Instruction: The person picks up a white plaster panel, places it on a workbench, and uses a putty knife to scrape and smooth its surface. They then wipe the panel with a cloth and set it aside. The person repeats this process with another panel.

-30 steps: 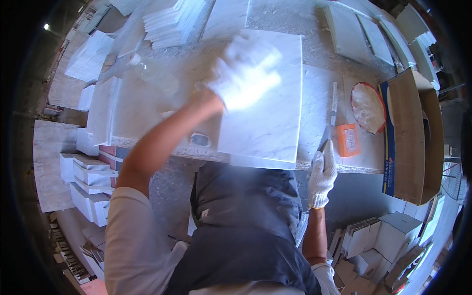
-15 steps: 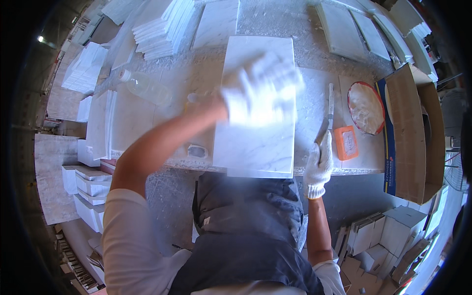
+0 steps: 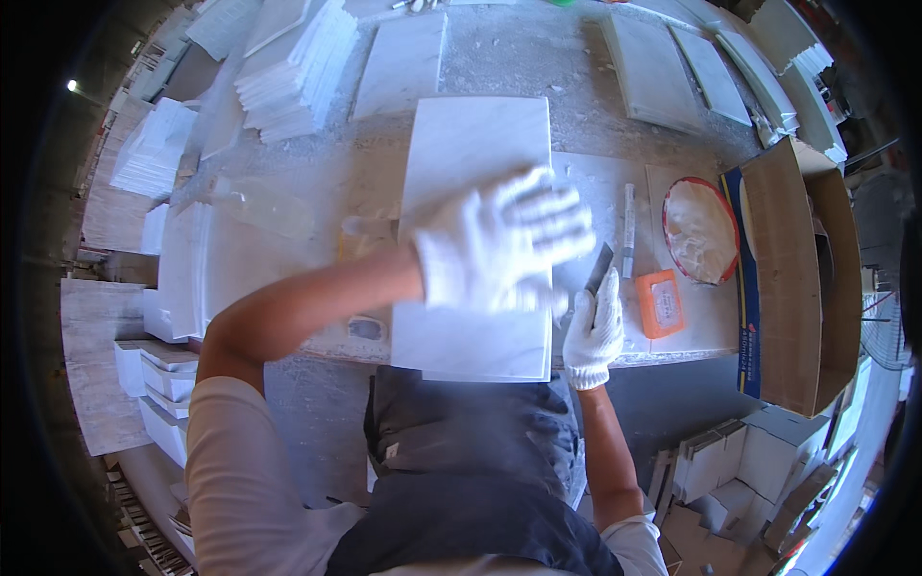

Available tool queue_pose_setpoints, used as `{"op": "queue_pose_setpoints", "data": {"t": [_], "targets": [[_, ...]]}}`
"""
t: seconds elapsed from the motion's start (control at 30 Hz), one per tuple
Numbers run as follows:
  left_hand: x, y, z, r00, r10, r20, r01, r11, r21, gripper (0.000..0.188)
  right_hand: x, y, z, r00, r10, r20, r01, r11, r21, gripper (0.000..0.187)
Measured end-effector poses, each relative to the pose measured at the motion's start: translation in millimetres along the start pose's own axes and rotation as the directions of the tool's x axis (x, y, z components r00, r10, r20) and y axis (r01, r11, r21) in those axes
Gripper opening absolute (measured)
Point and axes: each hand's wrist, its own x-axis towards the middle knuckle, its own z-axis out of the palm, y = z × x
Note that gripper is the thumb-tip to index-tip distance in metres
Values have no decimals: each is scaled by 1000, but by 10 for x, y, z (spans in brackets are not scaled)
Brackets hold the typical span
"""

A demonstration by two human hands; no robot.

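Note:
A white, grey-veined marble tile (image 3: 475, 144) lies lengthwise in front of me, its near end over the table edge by my dark apron. My left hand (image 3: 499, 240), in a white knit glove, is over the tile's middle with its fingers spread, slightly blurred. By the tile's right side, my gloved right hand (image 3: 594, 336) grips a scraper (image 3: 600, 269). Its flat dark blade points up and away; any handle is hidden in the glove. Just right of that hand lie an orange block (image 3: 660, 303) with a pale label and a slim white-handled tool (image 3: 629, 228).
A red-rimmed bowl of pale paste (image 3: 701, 230) stands right of the tools, beside an open cardboard box (image 3: 797, 278). At the left lies a clear bottle (image 3: 259, 206). Stacked tiles (image 3: 298, 72) rise at the far left; more slabs (image 3: 653, 72) lie at the far right.
My left hand has moved nearer over the tile and its fingers show more clearly. My right hand has shifted left toward the tile, carrying the blade away from the white-handled tool.

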Motion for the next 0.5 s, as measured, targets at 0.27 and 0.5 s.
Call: {"op": "queue_pose_setpoints", "data": {"t": [0.27, 0.5], "targets": [[-321, -1519, -184, 679, -711, -182, 713, 698, -65, 62, -19, -48, 2, 999, 39, -1, -39, 999, -4, 46], [-273, 404, 55, 996, -24, -82, 34, 992, 124, 80, -4, 77, 28, 987, -150, -63, 143, 984, -106, 59]]}}
